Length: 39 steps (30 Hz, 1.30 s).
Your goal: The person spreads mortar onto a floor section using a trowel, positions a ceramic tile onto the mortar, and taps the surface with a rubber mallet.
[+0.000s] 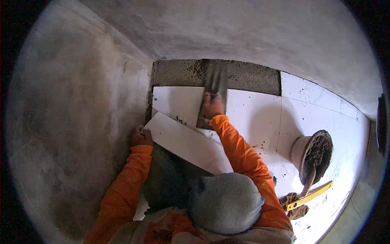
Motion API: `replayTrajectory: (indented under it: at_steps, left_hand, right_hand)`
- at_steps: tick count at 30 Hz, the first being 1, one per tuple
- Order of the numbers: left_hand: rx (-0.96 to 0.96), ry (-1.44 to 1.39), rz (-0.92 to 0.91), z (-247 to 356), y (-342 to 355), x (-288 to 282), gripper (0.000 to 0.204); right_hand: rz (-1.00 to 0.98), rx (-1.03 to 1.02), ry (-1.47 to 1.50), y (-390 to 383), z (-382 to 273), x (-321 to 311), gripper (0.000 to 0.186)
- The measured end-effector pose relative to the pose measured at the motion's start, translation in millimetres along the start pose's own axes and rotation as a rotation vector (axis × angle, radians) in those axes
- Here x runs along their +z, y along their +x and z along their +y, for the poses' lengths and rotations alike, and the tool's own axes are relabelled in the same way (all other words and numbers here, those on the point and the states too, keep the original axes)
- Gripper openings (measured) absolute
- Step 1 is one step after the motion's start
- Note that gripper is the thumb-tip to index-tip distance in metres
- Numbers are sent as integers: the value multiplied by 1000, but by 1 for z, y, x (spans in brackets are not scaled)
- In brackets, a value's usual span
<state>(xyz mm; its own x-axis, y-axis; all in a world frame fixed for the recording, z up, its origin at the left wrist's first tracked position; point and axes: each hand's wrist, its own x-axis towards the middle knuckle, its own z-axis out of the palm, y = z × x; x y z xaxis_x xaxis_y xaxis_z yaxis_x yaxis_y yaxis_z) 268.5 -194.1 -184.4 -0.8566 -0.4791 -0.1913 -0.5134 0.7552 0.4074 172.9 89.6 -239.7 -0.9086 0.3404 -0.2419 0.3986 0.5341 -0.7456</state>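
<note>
My left hand grips the left end of a long white tile strip, which slants over the laid white tiles. In my right hand is a flat rectangular trowel, blurred by motion. The trowel's far part crosses a strip of grey mortar along the wall, and its near part overlaps the tiles. My fingers wrap its handle, which they mostly hide.
A bucket of mortar, with a wooden handle sticking out, stands on the tiles at right. Beside it, a yellow spirit level lies over brown mottled items. Bare plastered walls meet in a corner. Mortar crumbs dot the tiles.
</note>
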Motion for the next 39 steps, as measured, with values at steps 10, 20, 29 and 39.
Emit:
replayTrajectory:
  at_steps: [10,20,29,39]
  left_hand:
    - [19,-74,63,8,-5,-5,39]
    - [198,-120,134,-14,2,8,28]
    - [150,-110,115,15,-12,-12,38]
    - [163,-3,125,-8,-12,-8,39]
  right_hand:
    - [175,157,173,21,-14,-19,51]
    - [340,259,313,32,13,7,45]
    - [310,-18,41,-2,-12,43,61]
    - [-191,-31,23,-15,-44,46,52]
